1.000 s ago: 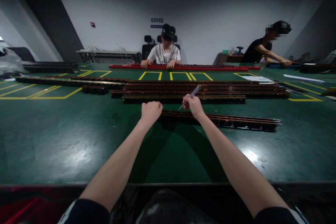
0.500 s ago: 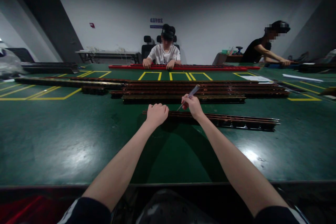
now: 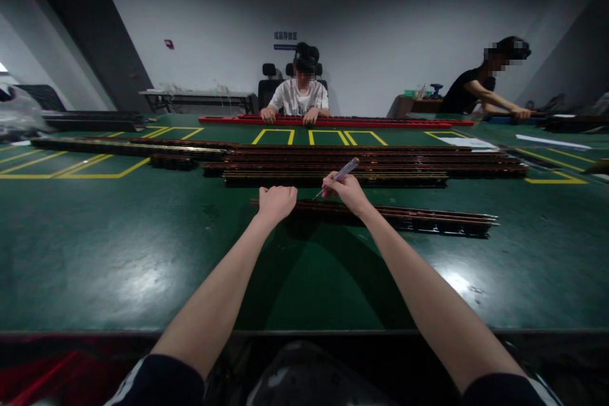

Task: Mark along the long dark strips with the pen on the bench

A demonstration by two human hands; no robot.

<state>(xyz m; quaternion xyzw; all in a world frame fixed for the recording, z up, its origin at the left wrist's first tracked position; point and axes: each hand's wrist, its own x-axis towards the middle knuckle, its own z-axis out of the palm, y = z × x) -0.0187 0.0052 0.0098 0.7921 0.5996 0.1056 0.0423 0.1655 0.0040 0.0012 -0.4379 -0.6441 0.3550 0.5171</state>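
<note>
A long dark slotted strip [image 3: 442,222] with copper-coloured edges lies crosswise on the green table in front of me. My left hand [image 3: 277,203] is closed around it near its left end; the fingertips are hidden behind the strip. In my right hand [image 3: 349,193] is a slim screwdriver [image 3: 346,169] with a clear handle, held like a pen and tilted. Its thin tip points down and left, at the top of the strip just right of my left hand. Whether the tip touches the strip I cannot tell.
Beyond the strip lies a stack of similar dark strips [image 3: 333,165], with more strips [image 3: 176,147] to its left. Yellow tape marks the table [image 3: 118,254]. Across it, a person [image 3: 299,98] handles red bars [image 3: 380,121]; another person [image 3: 469,89] leans in at right.
The strip has slid a little to the left together with my left hand. My right hand and the screwdriver have also shifted slightly left, and the screwdriver lies flatter.
</note>
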